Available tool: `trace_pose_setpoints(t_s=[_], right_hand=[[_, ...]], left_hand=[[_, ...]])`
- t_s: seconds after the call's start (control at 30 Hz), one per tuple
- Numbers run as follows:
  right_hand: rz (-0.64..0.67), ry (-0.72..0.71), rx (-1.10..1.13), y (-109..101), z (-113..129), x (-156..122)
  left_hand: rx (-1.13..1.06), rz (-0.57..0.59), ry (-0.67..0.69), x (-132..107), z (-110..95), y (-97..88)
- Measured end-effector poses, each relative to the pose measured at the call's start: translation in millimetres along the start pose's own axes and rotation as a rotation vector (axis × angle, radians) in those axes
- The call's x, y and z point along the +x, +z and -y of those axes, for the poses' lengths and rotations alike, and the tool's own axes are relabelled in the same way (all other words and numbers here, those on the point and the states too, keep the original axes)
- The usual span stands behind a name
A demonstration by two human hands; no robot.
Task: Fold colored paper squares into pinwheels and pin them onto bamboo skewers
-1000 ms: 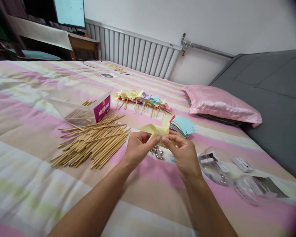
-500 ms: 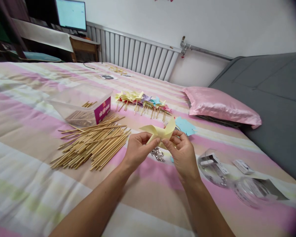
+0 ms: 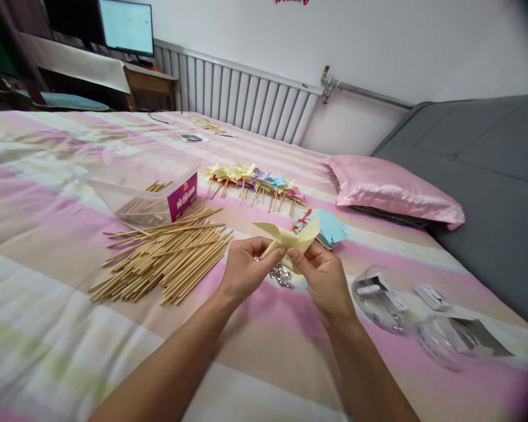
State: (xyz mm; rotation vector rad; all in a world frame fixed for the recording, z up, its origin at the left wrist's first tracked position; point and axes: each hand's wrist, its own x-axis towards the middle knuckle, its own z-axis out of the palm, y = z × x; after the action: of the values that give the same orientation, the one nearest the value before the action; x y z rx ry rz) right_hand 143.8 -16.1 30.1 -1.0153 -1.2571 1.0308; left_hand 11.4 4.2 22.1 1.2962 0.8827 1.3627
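Observation:
Both hands hold a folded yellow paper pinwheel (image 3: 290, 237) just above the bed. My left hand (image 3: 245, 269) pinches its left side with curled fingers. My right hand (image 3: 324, 275) pinches its centre from the right. Under the hands lies a small heap of shiny silver pins (image 3: 281, 274). A pile of wooden sticks (image 3: 167, 252) lies to the left. A stack of cut coloured paper squares (image 3: 330, 227) lies just behind the right hand.
A row of finished pinwheels (image 3: 255, 179) lies farther back. A clear plastic tub (image 3: 145, 187) holds more sticks. Clear plastic packets (image 3: 405, 308) lie at the right. A pink pillow (image 3: 391, 187) and a grey headboard (image 3: 488, 193) are at the right.
The yellow paper has been folded further; its flaps have turned and now stick up as points. Both hands have stayed in the same place, shifting slightly.

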Motion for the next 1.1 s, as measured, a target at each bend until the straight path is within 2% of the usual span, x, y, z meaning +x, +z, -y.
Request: trace_pose_setpoints(t_s=[0.83, 1.1], right_hand=[[-0.034, -0.025, 0.005, 3.6, -7.8, 1.1], [-0.034, -0.059, -0.018, 3.2, -7.6, 0.9]], left_hand=[[-0.047, -0.045, 0.011, -4.2, -0.4, 4.8], [-0.116, -0.014, -0.017, -2.3, 0.6, 5.4]])
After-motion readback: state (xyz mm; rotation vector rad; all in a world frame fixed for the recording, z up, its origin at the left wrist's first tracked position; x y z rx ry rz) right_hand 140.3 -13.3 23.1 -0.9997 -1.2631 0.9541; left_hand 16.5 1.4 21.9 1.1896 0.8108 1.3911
